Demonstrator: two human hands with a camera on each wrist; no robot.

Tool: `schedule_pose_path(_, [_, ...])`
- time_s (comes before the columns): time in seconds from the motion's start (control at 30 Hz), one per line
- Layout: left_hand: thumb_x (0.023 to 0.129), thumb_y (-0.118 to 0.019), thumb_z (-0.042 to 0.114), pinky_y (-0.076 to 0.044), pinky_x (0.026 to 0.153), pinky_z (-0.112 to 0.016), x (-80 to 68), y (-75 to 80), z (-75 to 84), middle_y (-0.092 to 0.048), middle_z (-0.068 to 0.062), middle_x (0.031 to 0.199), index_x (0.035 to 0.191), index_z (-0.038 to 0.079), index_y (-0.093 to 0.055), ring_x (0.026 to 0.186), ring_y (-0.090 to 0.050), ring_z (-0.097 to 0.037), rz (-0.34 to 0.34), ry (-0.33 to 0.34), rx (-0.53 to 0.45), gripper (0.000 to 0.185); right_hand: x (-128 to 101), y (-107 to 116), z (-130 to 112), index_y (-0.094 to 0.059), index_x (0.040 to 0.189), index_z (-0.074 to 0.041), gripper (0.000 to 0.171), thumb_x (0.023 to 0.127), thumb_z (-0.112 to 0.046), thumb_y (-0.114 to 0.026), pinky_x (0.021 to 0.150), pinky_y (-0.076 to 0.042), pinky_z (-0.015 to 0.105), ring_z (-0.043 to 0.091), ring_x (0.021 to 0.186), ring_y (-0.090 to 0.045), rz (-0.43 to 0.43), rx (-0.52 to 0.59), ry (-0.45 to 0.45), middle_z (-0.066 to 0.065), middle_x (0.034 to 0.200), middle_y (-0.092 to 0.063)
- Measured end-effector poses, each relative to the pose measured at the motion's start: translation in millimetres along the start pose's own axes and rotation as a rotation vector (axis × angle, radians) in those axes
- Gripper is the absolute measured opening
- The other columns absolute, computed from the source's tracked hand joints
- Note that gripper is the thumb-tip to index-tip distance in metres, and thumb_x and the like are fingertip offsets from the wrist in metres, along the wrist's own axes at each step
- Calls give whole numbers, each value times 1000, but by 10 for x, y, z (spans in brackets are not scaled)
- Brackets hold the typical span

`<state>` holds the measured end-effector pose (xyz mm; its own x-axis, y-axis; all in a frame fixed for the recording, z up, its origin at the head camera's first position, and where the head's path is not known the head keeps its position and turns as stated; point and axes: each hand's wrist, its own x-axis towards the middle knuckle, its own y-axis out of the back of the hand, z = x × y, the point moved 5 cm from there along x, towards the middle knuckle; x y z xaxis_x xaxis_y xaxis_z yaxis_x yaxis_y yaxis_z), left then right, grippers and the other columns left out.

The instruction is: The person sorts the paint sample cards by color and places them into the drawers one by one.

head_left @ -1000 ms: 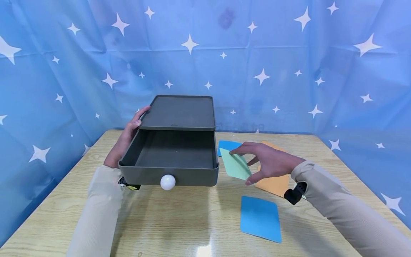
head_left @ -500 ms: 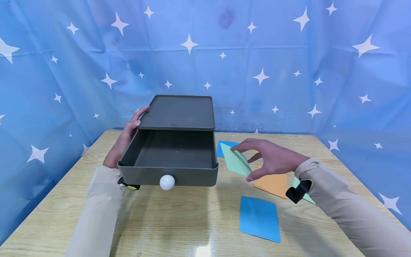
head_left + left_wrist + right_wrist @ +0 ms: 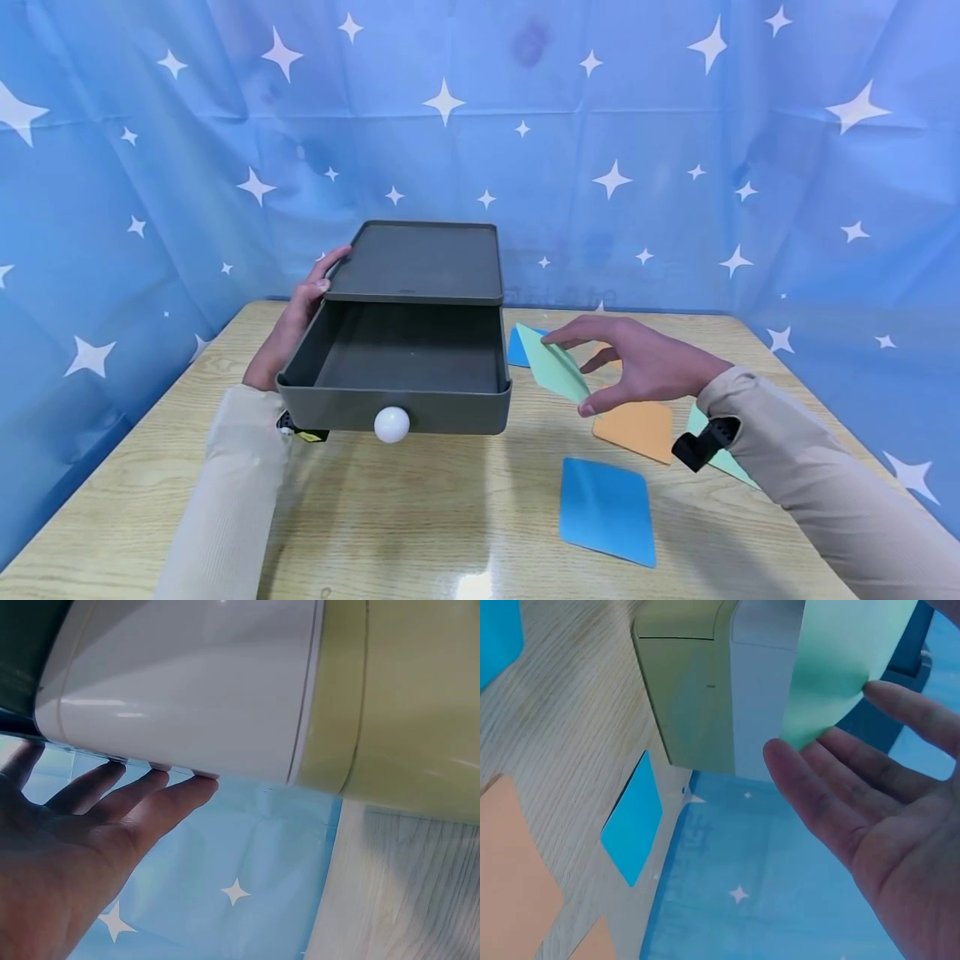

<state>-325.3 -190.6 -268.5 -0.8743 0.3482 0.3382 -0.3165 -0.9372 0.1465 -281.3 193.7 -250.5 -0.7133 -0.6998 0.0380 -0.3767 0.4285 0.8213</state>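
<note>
A desktop drawer unit with a dark grey top (image 3: 420, 262) stands left of centre, its dark drawer (image 3: 450, 414) pulled out by a round white knob (image 3: 392, 425). Nothing lies on the visible drawer floor. Lower parts of its side show white (image 3: 202, 690) and yellow-green (image 3: 405, 697). My left hand (image 3: 288, 333) steadies the unit's left side, extended fingertips against the white part in the left wrist view. Right of the drawer, my right hand (image 3: 645, 358) holds a light green sheet of paper (image 3: 555, 367) tilted above the table, between thumb and fingers.
On the wooden table (image 3: 420, 517) to the right lie a blue sheet (image 3: 607, 512) near the front, an orange sheet (image 3: 637, 429), another green sheet (image 3: 731, 467) partly under the right wrist, and a blue sheet (image 3: 634, 817) farther back. A starry blue curtain (image 3: 525, 208) hangs behind.
My right hand has drifted a little up and to the right with the green sheet, uncovering more of the other green sheet. The left hand and drawer stay put.
</note>
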Motion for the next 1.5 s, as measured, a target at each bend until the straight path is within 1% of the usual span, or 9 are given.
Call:
schedule_pose_path(0.17, [106,-20,38,-33,106,-35,4,3,11,-3,2,169,162,31,-12,149,-18,-22,1,-10,-16,57,-2,40,-45,-51,146,-24,75,79,-33,-84,93,-55,32,28,131,-50,6,-4,14,4,147,-50])
schedule_pose_path(0.27, [106,-20,38,-33,105,-33,8,1,10,-2,3,169,162,30,-11,149,-18,-23,0,-11,-6,57,-7,49,-60,-51,145,-25,74,79,-32,-84,94,-55,34,29,132,-49,6,2,14,4,148,-50])
schedule_pose_path(0.43, [106,-19,39,-34,104,-33,10,8,-15,-1,4,169,162,31,-11,149,-18,-23,0,1,9,58,-15,48,-74,-51,145,-24,74,79,-32,-84,99,-54,43,31,132,-49,9,23,12,5,147,-49])
schedule_pose_path(0.53, [106,-20,39,-34,104,-33,8,7,-24,-2,3,169,162,31,-10,147,-19,-23,-6,0,2,58,-22,52,-85,-51,145,-24,74,79,-31,-85,100,-53,45,30,132,-50,14,35,11,4,148,-49])
schedule_pose_path(0.7, [106,-19,38,-32,106,-36,0,-7,-31,-2,3,169,162,30,-10,148,-18,-22,-10,-1,0,58,-39,72,-111,-50,145,-25,73,80,-30,-84,101,-53,42,28,132,-49,19,33,17,1,147,-48])
schedule_pose_path(0.93, [106,-18,38,-27,109,-43,3,-12,-12,0,4,169,162,28,-10,150,-13,-23,0,-7,6,58,-31,104,-179,-51,145,-22,73,80,-25,-84,100,-53,38,28,133,-49,34,20,63,3,146,-50])
schedule_pose_path(1.2, [106,-18,35,-26,111,-48,18,-36,19,-1,5,169,162,27,-10,151,-11,-24,-1,-9,3,58,-35,102,-251,-51,145,-24,73,80,-26,-84,103,-52,36,22,134,-48,40,39,75,0,148,-49])
schedule_pose_path(1.27, [106,-18,35,-27,111,-48,13,-38,22,-1,6,169,162,27,-11,151,-12,-24,3,-8,1,57,-31,104,-276,-51,145,-25,72,81,-26,-84,102,-52,35,23,135,-48,41,41,73,0,148,-49])
schedule_pose_path(1.5, [105,-18,34,-30,107,-39,-1,-30,16,-2,4,169,162,27,-12,149,-15,-22,8,-18,-5,58,14,101,-382,-53,144,-22,70,82,-25,-83,102,-52,32,28,139,-45,40,23,109,3,150,-49])
